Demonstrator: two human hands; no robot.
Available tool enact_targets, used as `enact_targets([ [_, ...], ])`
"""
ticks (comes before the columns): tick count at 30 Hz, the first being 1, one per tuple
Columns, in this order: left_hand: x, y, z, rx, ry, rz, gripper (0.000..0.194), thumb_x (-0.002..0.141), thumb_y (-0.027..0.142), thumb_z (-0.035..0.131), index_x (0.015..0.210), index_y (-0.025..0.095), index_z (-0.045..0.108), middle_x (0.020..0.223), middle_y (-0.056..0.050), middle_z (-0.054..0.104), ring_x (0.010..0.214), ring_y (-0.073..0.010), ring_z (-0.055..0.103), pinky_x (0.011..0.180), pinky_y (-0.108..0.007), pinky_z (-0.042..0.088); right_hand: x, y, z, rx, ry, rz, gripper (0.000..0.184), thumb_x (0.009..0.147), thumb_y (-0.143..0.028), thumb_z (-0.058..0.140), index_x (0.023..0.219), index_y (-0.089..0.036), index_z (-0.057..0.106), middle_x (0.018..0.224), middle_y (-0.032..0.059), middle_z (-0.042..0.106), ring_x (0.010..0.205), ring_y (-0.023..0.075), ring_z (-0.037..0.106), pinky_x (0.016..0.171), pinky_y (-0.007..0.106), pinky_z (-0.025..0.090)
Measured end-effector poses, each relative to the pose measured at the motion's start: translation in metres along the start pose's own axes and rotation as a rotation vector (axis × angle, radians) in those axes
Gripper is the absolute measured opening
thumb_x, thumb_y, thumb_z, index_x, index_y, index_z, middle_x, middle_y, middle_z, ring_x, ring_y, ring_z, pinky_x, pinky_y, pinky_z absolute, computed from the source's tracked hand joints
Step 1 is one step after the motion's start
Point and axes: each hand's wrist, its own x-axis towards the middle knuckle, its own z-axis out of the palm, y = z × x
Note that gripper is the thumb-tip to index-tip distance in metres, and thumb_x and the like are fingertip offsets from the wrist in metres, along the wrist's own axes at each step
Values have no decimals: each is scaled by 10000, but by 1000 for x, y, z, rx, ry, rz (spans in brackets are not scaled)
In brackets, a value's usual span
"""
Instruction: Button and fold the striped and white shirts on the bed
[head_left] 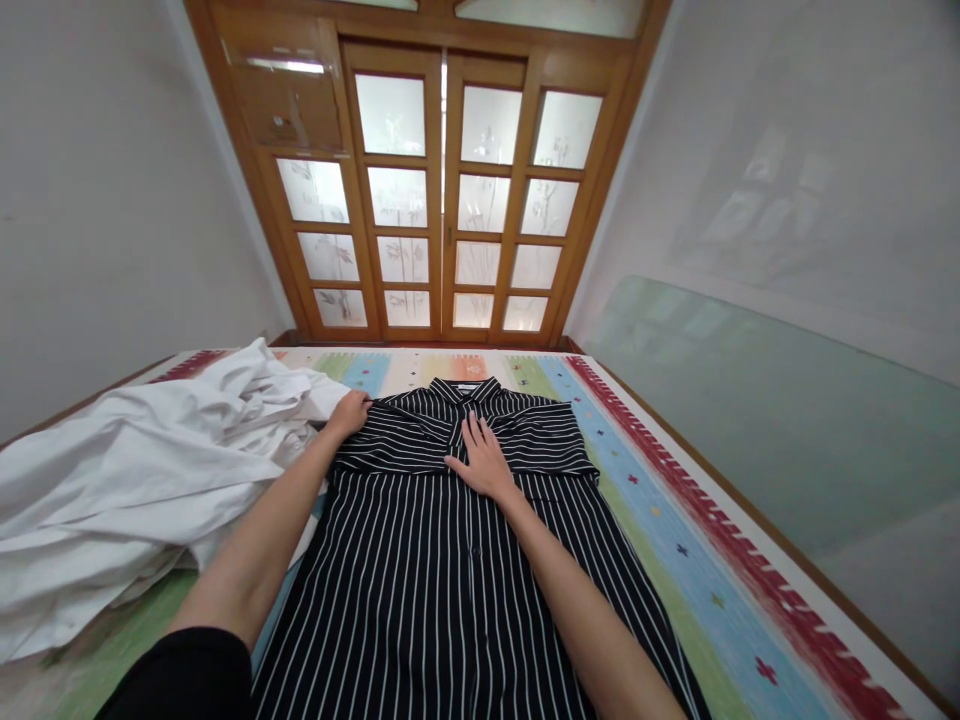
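A black shirt with white stripes point(420, 580) lies spread face up, its collar point(465, 391) at the far end and its hem toward me. Both sleeves are laid across the chest, where their stripes run crosswise. At the shirt's left shoulder edge, my left hand point(350, 412) is closed, pinching the fabric. My right hand point(481, 458) rests flat with fingers spread on the sleeves near the middle of the chest, just below the collar.
Crumpled white cloth point(150, 450) is heaped to the left, close to my left forearm. Beneath everything is a colourful patterned cover point(675, 540). Wooden doors with frosted panes point(442, 200) stand beyond the far edge. A pale green panel point(787, 400) is along the right wall.
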Motion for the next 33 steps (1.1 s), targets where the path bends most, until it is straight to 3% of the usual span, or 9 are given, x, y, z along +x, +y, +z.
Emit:
enact_targets([
  [3,-1,0,3,1,36,-38,279,866,166,389,952,154,655,1022,-134,651,1029,-245,605,929,-334,471,-2,-1,-1,-34,3,-65,691,937,-546,381,1515,-182,278,1602,68,112,1478,292,25,1174,499,109],
  [6,-3,2,5,4,68,-84,290,847,133,394,973,140,655,1038,-153,640,1008,-251,612,910,-338,480,-3,-1,-1,-43,-14,-129,585,966,-481,346,1481,-204,365,1582,48,223,1476,277,85,1178,493,101],
  [12,-6,19,0,32,129,-165,335,773,84,429,1026,121,646,1024,-176,634,992,-294,608,855,-385,496,-2,-1,2,-52,-48,-109,651,949,-560,341,1478,-181,372,1553,71,298,1462,272,169,1180,465,107],
  [17,-20,55,-1,29,176,-36,372,853,149,383,1147,99,606,1203,-187,587,1149,-304,533,995,-421,418,-2,-1,2,-51,-42,-96,651,948,-561,332,1475,-180,379,1548,62,308,1453,277,204,1178,462,105],
  [22,-39,86,16,11,97,89,381,890,297,421,1137,91,626,1242,-192,605,1241,-332,480,1039,-452,380,-1,0,4,-49,-34,-104,663,944,-580,328,1471,-181,387,1543,67,323,1447,284,219,1175,465,105],
  [25,-39,89,24,6,44,152,426,885,346,463,1215,108,593,1307,-169,589,1318,-329,418,1102,-492,299,-1,1,5,-48,-33,-105,677,947,-590,304,1472,-170,383,1543,74,326,1449,280,213,1173,463,109],
  [28,-30,84,23,9,28,168,449,930,352,389,1265,106,559,1358,-166,553,1315,-299,432,1124,-494,260,-1,2,5,-45,-30,-106,674,946,-589,312,1474,-177,379,1542,69,328,1450,277,209,1174,462,105],
  [31,-18,78,17,25,27,154,479,967,333,290,1250,70,571,1297,-191,587,1225,-280,519,1078,-435,339,-1,2,4,-36,-22,-104,666,941,-584,335,1476,-189,378,1542,62,328,1449,277,213,1176,462,102],
  [33,-13,77,15,45,18,147,477,969,320,272,1142,81,647,1189,-187,644,1144,-279,573,1024,-402,397,-1,2,4,-30,-22,-103,673,937,-586,348,1477,-186,375,1545,62,322,1449,279,213,1176,463,103],
])
